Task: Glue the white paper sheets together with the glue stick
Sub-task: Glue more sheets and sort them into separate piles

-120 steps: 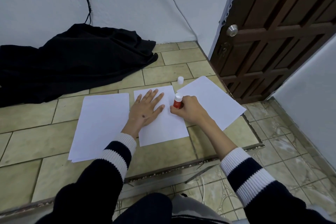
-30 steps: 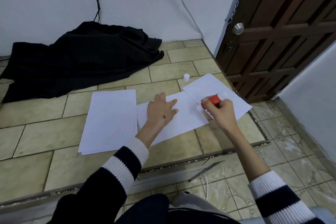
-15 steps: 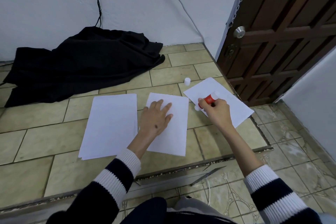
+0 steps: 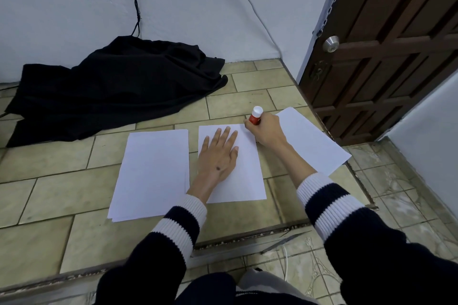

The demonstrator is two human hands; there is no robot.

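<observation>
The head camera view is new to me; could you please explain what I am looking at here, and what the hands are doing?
There is no machine: a person wears a camera on the head, looking forward and down at their own arms in striped sleeves. On the tiled floor lie white papers: a stack on the left, a single middle sheet, and another sheet to the right. The left hand lies flat, fingers straight, on the middle sheet. The right hand grips a red glue stick, white end up, at that sheet's far right corner. Whether it is capped I cannot tell. Behind lie a black cloth and a wooden door.
</observation>
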